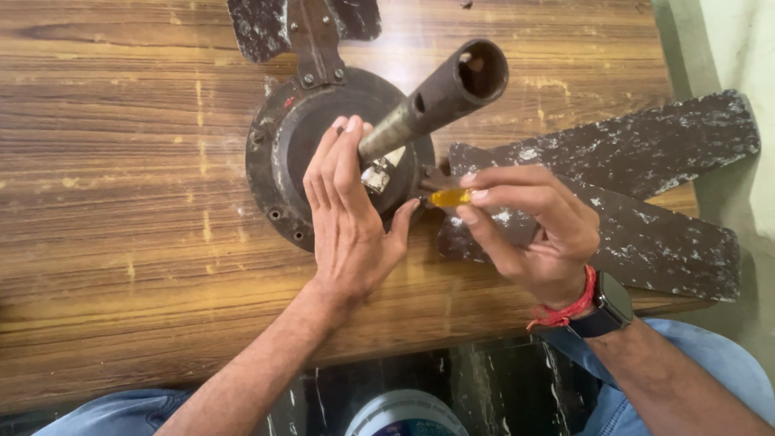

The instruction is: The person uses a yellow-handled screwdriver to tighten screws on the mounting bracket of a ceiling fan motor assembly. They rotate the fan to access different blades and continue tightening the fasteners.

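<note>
- Now we're looking down on a wooden table with an old ceiling fan lying on it, its round dark motor housing sitting mid-table.
- Our left hand lies flat over the near side of the housing, fingers together and stretched out, fingertips up against the base of the rod.
- That rod, a rusty hollow pipe, rises from the housing's centre and tilts up to the far right, open end facing us.
- Our right hand is pinching a small screwdriver with a yellow handle between thumb and fingers, tip aimed left at the housing's right edge; the tip itself is hidden behind the left thumb.
- Two speckled, flaking blades fan out right, past the table's edge; a third blade runs off the far side, bolted on by a bracket.
- On the right wrist we see a red thread and a dark watch.
</note>
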